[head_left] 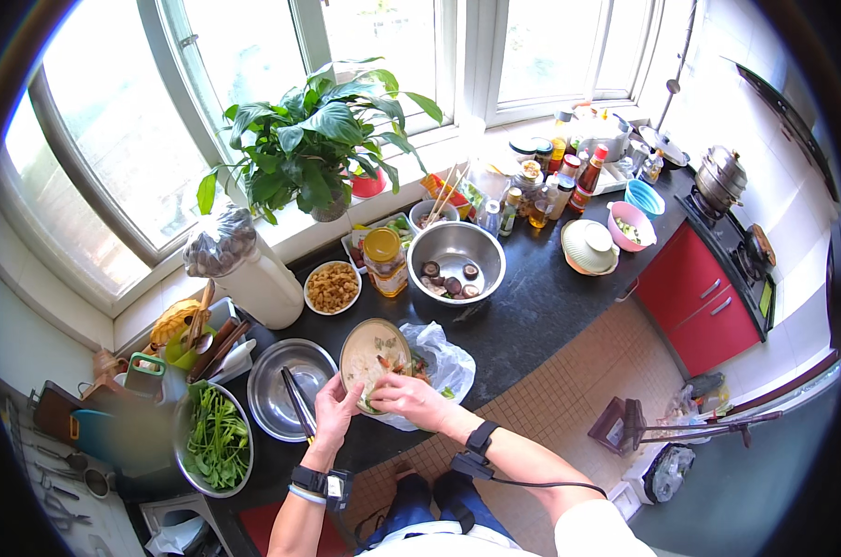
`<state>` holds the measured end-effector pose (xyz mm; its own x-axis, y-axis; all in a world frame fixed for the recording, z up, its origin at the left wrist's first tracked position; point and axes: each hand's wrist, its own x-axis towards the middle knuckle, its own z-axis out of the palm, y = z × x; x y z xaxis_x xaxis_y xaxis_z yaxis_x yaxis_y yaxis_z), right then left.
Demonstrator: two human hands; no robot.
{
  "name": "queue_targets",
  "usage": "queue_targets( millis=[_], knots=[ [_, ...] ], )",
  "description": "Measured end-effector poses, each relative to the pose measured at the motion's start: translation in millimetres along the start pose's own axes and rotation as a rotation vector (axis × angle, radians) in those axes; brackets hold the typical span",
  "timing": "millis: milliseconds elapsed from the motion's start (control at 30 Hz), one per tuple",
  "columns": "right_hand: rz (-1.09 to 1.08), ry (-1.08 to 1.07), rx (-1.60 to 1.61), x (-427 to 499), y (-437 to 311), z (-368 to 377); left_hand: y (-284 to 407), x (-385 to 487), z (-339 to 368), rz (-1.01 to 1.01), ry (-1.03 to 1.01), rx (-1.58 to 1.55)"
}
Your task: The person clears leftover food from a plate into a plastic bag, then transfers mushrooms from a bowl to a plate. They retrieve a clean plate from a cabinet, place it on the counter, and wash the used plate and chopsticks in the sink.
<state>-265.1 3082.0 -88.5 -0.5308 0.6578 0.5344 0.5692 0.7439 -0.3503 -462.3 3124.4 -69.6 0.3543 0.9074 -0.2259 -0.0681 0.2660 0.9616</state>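
Note:
My left hand [337, 411] grips the rim of a shallow plate [375, 341], which is tilted and holds reddish and green food scraps. The fingers of my right hand [417, 400] are bunched at the plate's lower right part; whether they hold a scrap cannot be told. Partly beneath the plate, a translucent plastic bag [455, 358] lies spread on the dark counter with scraps inside. Left of the plate stands a wide steel bowl [263, 376] with dark chopsticks [295, 400] leaning in it.
Leafy greens [217, 438] fill a bowl at the left. A steel bowl with mushrooms [455, 285], a yellow-lidded jar [385, 261] and a bowl of brown chunks [332, 287] stand behind the plate. Bottles [587, 177] and a lidded dish [589, 247] stand further right. A potted plant [316, 139] stands by the window.

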Motion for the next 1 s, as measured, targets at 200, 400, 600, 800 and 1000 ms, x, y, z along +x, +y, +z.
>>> queue_targets(
  millis=[200, 400, 600, 800, 1000],
  knots=[
    [0.093, -0.114, -0.17, -5, 26, -14, 4, -4, -1, -0.001, -0.006, -0.01],
    [0.177, 0.127, -0.194, 17, 36, -12, 9, -8, 4, 0.004, -0.038, -0.014],
    [0.16, -0.209, -0.231, 3, 39, -11, 10, -5, 2, 0.058, -0.018, -0.002],
    [0.171, 0.057, -0.141, 2, 27, -1, 9, -6, -1, 0.025, 0.014, -0.019],
    [0.312, -0.174, -0.111, -7, 31, -1, 12, -7, -3, 0.043, 0.008, 0.019]
  ],
)
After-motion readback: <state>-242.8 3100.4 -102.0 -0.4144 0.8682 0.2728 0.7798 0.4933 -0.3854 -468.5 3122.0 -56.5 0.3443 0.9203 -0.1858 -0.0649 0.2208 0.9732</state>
